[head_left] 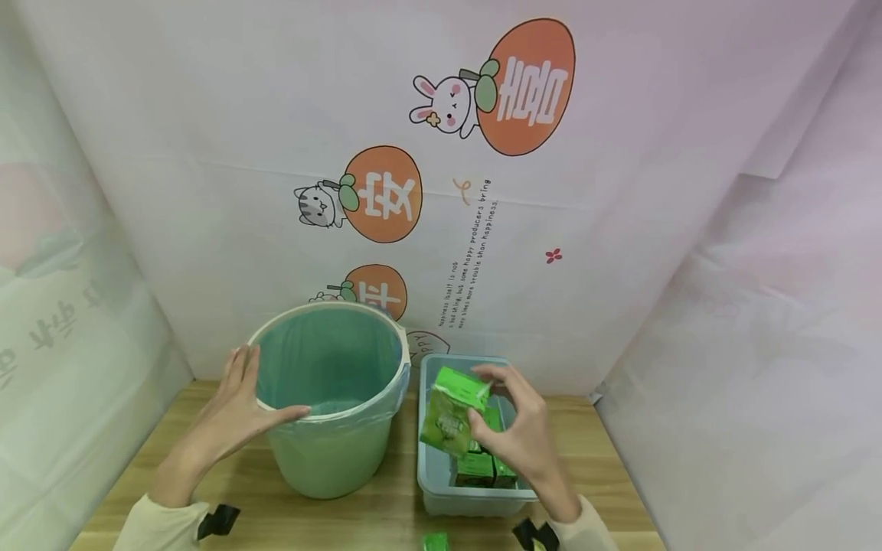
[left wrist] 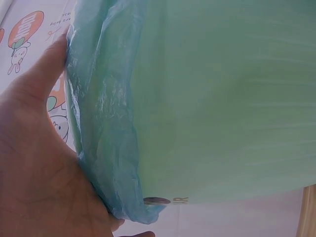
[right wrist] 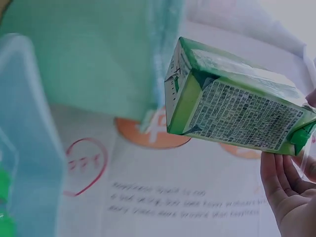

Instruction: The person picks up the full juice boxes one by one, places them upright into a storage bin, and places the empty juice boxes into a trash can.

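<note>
My right hand [head_left: 520, 421] pinches a green drink carton [head_left: 451, 417] between thumb and fingers, above a light blue plastic basket [head_left: 432, 490]. Small print covers one side of this carton, and it lies tilted in the right wrist view. Several more green cartons [head_left: 475, 468] sit in the basket, partly hidden by the hand and the held carton. On the left, my left hand [head_left: 230, 409] is spread against the rim of a pale green bin [head_left: 331, 459], with the thumb along the front of the rim. A thin blue plastic bag [left wrist: 106, 98] lines the bin and folds over its edge.
Bin and basket stand side by side on a wooden tabletop [head_left: 358, 528]. Another green pack [head_left: 436, 542] shows at the bottom edge of the head view. White printed sheets [head_left: 241, 176] hang behind and on both sides.
</note>
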`<action>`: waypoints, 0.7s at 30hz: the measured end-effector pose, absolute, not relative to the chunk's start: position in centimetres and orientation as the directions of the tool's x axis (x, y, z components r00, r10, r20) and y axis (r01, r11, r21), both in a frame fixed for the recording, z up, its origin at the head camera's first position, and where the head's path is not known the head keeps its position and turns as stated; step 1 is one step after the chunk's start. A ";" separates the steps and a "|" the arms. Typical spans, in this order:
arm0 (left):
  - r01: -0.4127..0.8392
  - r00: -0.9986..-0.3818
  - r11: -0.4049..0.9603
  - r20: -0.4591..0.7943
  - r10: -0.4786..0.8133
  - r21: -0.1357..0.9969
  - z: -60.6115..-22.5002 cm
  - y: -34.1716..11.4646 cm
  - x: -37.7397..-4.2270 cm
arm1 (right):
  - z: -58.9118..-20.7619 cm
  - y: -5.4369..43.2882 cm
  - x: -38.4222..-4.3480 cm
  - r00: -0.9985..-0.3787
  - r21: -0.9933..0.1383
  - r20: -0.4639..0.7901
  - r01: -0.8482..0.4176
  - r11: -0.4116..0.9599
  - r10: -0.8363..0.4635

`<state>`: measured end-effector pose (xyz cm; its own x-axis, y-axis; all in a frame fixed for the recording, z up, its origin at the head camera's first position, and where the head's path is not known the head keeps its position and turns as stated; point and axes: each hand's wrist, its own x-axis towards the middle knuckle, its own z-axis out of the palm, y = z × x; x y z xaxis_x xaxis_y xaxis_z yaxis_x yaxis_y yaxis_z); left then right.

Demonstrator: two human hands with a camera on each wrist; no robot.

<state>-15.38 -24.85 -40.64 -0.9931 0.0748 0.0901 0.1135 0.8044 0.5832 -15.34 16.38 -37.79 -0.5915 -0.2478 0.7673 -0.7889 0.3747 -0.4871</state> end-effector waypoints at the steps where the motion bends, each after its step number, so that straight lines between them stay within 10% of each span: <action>1: 0.111 -0.993 0.805 0.090 0.072 0.583 -40.7 -24.9 -15.3 | -37.3 15.7 -15.9 -0.594 -0.496 0.763 -0.791 0.358 -0.256; 21: 0.108 -0.994 0.811 0.090 0.068 0.574 -40.5 -25.0 -15.5 | -34.0 4.6 -22.8 -0.685 -0.642 0.671 -0.728 0.242 -0.282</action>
<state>-15.53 -25.00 -40.52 -0.9936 0.0684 0.0905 0.1081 0.8113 0.5745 -22.79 4.65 -33.99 -0.6855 -0.2821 0.6712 -0.7279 0.2417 -0.6417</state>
